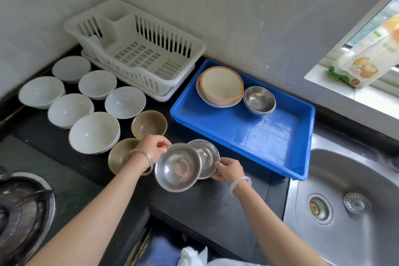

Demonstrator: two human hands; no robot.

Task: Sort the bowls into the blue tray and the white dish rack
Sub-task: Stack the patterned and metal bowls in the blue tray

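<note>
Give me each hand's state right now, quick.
Left hand: fingers pinch the rim of the near steel bowl.
Right hand: holds the far steel bowl by its edge.

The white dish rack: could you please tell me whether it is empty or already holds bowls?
Empty: the white dish rack shows only its bare slotted floor; the white bowls stand outside it on the counter.

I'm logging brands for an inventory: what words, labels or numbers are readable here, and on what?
Nothing can be read.
The packet on the window sill: green and pale print, too blurred to read.
No text shows on the bowls, blue tray or white dish rack.
</note>
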